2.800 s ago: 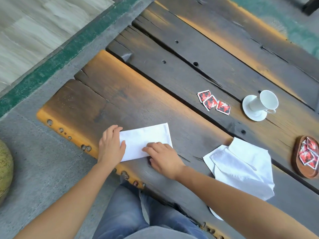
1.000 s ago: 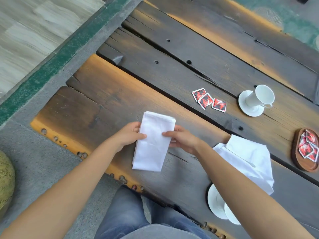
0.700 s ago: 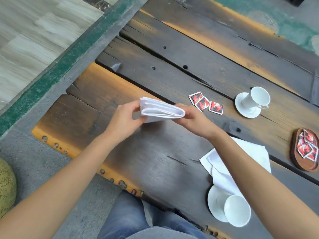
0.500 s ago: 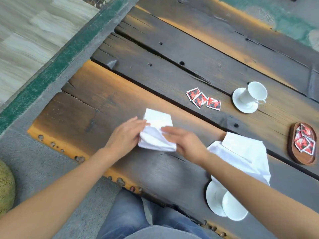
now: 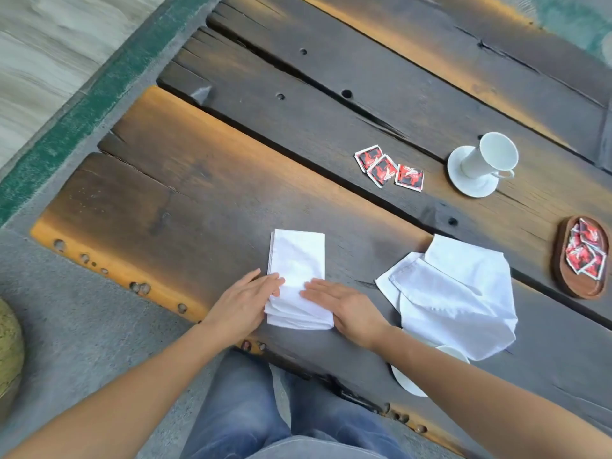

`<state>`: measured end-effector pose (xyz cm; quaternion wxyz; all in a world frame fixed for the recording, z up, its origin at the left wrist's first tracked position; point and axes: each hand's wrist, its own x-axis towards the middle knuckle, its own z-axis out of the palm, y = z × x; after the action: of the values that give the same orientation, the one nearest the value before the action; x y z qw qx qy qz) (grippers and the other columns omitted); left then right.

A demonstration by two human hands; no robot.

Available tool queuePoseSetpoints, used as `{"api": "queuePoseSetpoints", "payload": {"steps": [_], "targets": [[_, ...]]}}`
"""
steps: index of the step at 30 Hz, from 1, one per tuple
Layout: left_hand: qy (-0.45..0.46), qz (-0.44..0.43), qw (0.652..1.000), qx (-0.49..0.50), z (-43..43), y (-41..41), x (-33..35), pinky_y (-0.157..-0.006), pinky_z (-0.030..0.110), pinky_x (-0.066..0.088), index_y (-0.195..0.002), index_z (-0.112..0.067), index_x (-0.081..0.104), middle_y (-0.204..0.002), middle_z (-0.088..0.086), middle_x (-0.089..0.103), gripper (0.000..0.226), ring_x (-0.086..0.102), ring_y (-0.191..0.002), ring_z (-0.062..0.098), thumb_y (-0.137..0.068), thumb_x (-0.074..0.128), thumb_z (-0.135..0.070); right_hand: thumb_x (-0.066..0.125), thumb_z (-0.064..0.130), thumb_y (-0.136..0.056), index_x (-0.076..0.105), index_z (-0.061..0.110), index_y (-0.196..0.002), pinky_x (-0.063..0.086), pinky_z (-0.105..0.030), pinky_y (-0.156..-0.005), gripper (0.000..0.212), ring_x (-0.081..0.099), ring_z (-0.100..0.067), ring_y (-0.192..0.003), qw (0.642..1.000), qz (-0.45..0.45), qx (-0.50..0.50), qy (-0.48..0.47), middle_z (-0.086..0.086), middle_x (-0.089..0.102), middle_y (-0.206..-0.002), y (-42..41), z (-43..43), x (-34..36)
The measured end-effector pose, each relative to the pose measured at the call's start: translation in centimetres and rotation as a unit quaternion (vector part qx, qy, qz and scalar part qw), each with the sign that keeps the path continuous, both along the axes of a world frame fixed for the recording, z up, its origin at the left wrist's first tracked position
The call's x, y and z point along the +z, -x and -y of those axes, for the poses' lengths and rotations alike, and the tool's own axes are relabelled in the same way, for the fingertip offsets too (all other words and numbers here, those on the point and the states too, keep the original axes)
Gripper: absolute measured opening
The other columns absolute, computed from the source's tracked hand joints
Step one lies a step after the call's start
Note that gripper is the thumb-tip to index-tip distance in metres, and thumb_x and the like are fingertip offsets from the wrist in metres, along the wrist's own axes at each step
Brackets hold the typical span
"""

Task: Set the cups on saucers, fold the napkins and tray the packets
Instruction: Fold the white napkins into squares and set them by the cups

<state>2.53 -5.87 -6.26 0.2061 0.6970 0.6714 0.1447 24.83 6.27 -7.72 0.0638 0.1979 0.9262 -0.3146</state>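
Note:
A folded white napkin [image 5: 296, 270] lies flat on the dark plank table [image 5: 198, 193] in front of me. My left hand [image 5: 246, 301] presses its near left edge with flat fingers. My right hand [image 5: 344, 308] lies flat on its near right part. An unfolded white napkin [image 5: 460, 293] sits crumpled to the right. Three red packets [image 5: 387, 168] lie loose on the table. A white cup [image 5: 490, 157] stands on a saucer [image 5: 470, 185] at the far right. A wooden tray [image 5: 563, 260] holds several red packets [image 5: 584, 258].
A second saucer [image 5: 405, 380] and cup rim [image 5: 455, 352] peek out near the table's front edge, partly hidden by my right forearm and the loose napkin. My jeans-clad legs are below the table edge. Grey concrete floor lies to the left.
The napkin went from a long strip held in the air to a shorter fold laid on the table. Both hands now rest flat on its near end.

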Motion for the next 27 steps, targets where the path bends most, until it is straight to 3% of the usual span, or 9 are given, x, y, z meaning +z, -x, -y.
{"api": "queuePoseSetpoints", "payload": {"steps": [2, 4, 7, 9, 12, 15, 18, 21, 27], "targets": [[0.019, 0.022, 0.999, 0.023, -0.4, 0.1, 0.1, -0.094, 0.028, 0.037, -0.113, -0.007, 0.059, -0.105, 0.006, 0.070, 0.050, 0.059, -0.106, 0.023, -0.064, 0.068, 0.002, 0.033, 0.014, -0.091, 0.055, 0.024, -0.130, 0.044, -0.033, -0.103, 0.046, 0.049, -0.017, -0.129, 0.997, -0.002, -0.054, 0.046, 0.004, 0.054, -0.138, 0.3, -0.4, 0.6], [0.062, 0.060, 0.993, 0.077, -0.9, 0.2, 0.6, -0.074, 0.035, 0.045, -0.111, -0.012, 0.056, -0.100, 0.006, 0.069, 0.027, 0.063, -0.095, 0.028, -0.087, 0.050, -0.023, 0.041, 0.018, -0.095, 0.059, 0.026, -0.121, 0.048, -0.032, -0.090, 0.033, 0.058, -0.016, -0.115, 0.989, -0.006, -0.107, 0.099, 0.007, 0.062, -0.126, 0.8, -0.9, 1.3], [0.088, 0.093, 0.981, 0.148, -1.6, 0.0, 0.9, -0.060, 0.033, 0.039, -0.112, -0.016, 0.055, -0.088, 0.004, 0.068, 0.028, 0.063, -0.084, 0.028, -0.095, 0.044, -0.036, 0.045, 0.029, -0.098, 0.062, 0.024, -0.111, 0.042, -0.031, -0.066, 0.022, 0.058, -0.014, -0.076, 0.976, -0.004, -0.180, 0.122, 0.007, 0.067, -0.085, 2.0, -1.7, 2.3], [0.097, 0.123, 0.970, 0.186, -2.2, 0.0, 0.8, -0.057, 0.033, 0.039, -0.112, -0.018, 0.056, -0.076, -0.002, 0.064, 0.030, 0.062, -0.076, 0.024, -0.096, 0.042, -0.039, 0.047, 0.032, -0.098, 0.063, 0.021, -0.105, 0.034, -0.029, -0.062, 0.021, 0.050, -0.013, -0.068, 0.966, 0.017, -0.224, 0.125, 0.008, 0.057, -0.069, 2.7, -2.2, 2.4], [0.125, 0.135, 0.959, 0.216, -2.9, 0.3, 0.3, -0.063, 0.037, 0.049, -0.108, -0.020, 0.056, -0.082, -0.002, 0.068, 0.031, 0.063, -0.078, 0.023, -0.096, 0.039, -0.042, 0.044, 0.031, -0.099, 0.061, 0.024, -0.089, 0.038, -0.031, -0.068, 0.021, 0.053, -0.015, -0.074, 0.950, 0.028, -0.266, 0.160, 0.007, 0.061, -0.076, 3.6, -2.9, 2.5], [0.134, 0.132, 0.955, 0.230, -3.7, 0.2, -0.1, -0.066, 0.040, 0.049, -0.108, -0.022, 0.055, -0.082, -0.002, 0.068, 0.033, 0.063, -0.083, 0.025, -0.096, 0.036, -0.045, 0.041, 0.028, -0.100, 0.045, 0.035, -0.068, 0.036, -0.030, -0.065, 0.033, 0.049, -0.013, -0.070, 0.939, 0.047, -0.295, 0.170, 0.014, 0.053, -0.067, 4.3, -3.3, 2.5], [0.153, 0.112, 0.949, 0.251, -4.6, -0.1, 0.1, -0.061, 0.036, 0.041, -0.103, -0.017, 0.055, -0.073, 0.002, 0.060, 0.034, 0.060, -0.081, 0.029, -0.097, 0.034, -0.042, 0.040, 0.027, -0.099, 0.045, 0.027, -0.065, 0.038, -0.033, -0.067, 0.034, 0.050, -0.018, -0.070, 0.928, 0.067, -0.323, 0.171, 0.006, 0.055, -0.068, 4.7, -3.3, 2.3], [0.168, 0.094, 0.944, 0.268, -5.2, -0.4, 0.0, -0.062, 0.037, 0.038, -0.097, -0.014, 0.056, -0.083, 0.012, 0.065, 0.036, 0.059, -0.085, 0.035, -0.097, 0.033, -0.042, 0.040, 0.028, -0.097, 0.048, 0.011, -0.069, 0.037, -0.034, -0.065, 0.034, 0.047, -0.019, -0.068, 0.912, 0.087, -0.352, 0.190, -0.001, 0.054, -0.069, 5.0, -3.4, 2.0], [0.186, 0.088, 0.937, 0.283, -6.0, -0.2, 0.2, -0.068, 0.038, 0.036, -0.077, -0.015, 0.044, -0.087, 0.019, 0.066, 0.030, 0.058, -0.085, 0.039, -0.097, 0.034, -0.035, 0.035, 0.030, -0.096, 0.032, 0.017, -0.059, 0.030, -0.033, -0.056, 0.039, 0.042, -0.021, -0.063, 0.903, 0.117, -0.377, 0.172, -0.001, 0.045, -0.063, 6.3, -3.9, 2.2]]}}
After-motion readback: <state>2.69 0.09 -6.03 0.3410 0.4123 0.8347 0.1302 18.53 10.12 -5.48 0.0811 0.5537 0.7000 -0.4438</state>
